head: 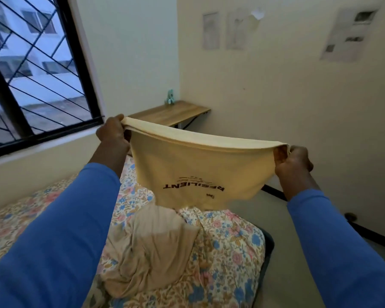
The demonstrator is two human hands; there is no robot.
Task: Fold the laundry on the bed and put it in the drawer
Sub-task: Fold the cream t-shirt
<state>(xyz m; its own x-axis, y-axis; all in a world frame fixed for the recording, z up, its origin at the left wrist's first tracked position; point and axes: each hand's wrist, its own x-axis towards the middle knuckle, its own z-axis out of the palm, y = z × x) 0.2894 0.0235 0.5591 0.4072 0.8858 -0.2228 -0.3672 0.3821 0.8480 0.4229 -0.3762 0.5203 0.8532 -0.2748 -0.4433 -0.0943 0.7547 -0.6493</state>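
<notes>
A pale yellow T-shirt (193,165) with dark upside-down lettering hangs stretched in the air above the bed. My left hand (112,132) grips its upper left edge and my right hand (292,162) grips its upper right edge, both with curled fingers. The shirt's lower end reaches down to the bed (231,241), which has a floral sheet. A crumpled beige garment (149,247) lies on the bed just below the shirt. No drawer is in view.
A wooden wall shelf (171,112) with a small teal figure (169,97) sits in the far corner. A barred window (31,70) fills the left wall. Bare floor (282,230) runs along the bed's right side, by a wall with papers.
</notes>
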